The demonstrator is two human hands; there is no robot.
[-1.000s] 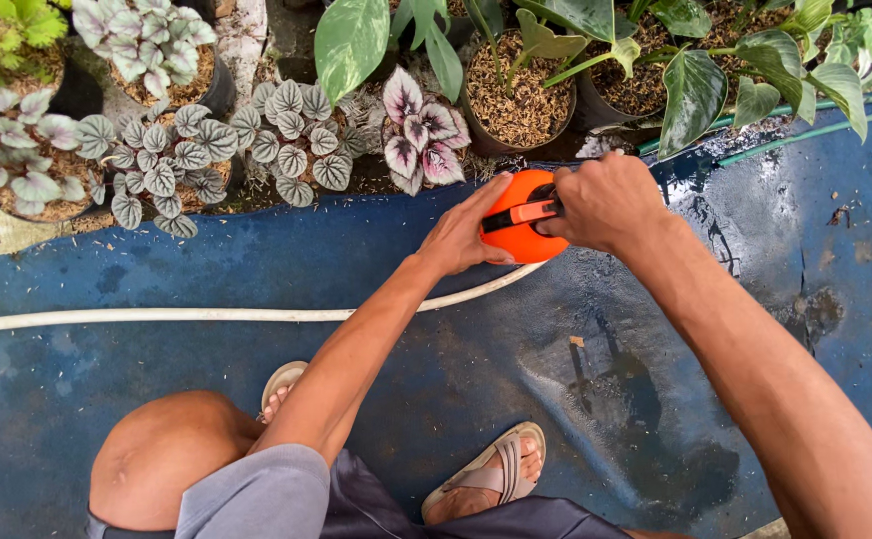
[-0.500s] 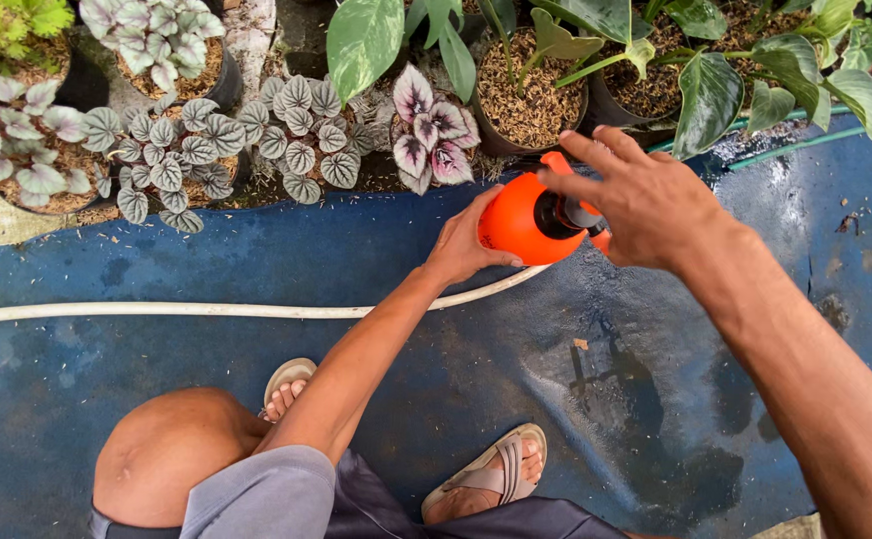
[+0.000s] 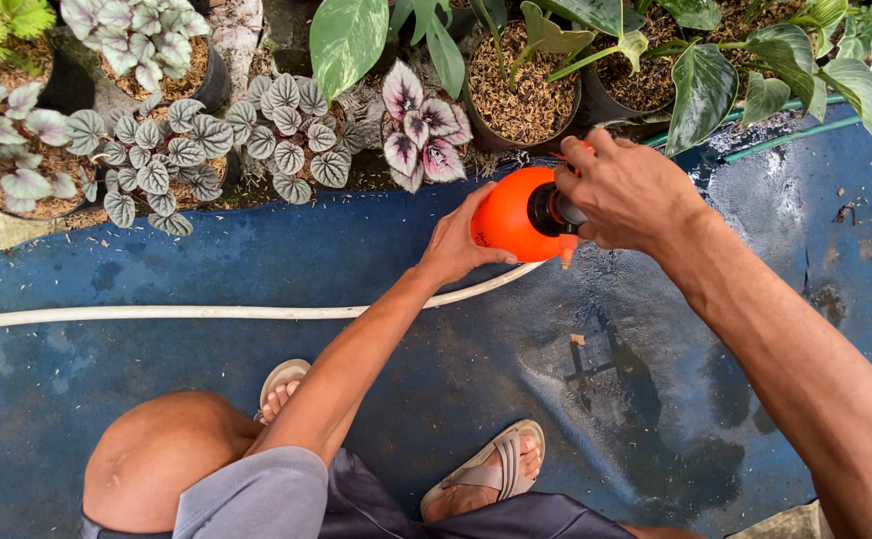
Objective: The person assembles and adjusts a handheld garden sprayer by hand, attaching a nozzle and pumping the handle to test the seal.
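While potted silver-leaved plants (image 3: pixel 171 160) lined the far edge and a white hose (image 3: pixel 156 312) crossed the wet blue floor (image 3: pixel 106 399), the left hand (image 3: pixel 456 240) cupped the orange spray bottle (image 3: pixel 516 215) from its side. The right hand (image 3: pixel 630 190) curled closed over its black top; nothing showed any spraying begun.

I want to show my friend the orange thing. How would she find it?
Look along the row of potted plants at the top, above the blue floor. Just below the pink-and-purple leafed plant, both hands meet: the left hand steadies an orange spray bottle and the right hand grips its black top. It is the only bright orange, round, smooth thing among the leaves.
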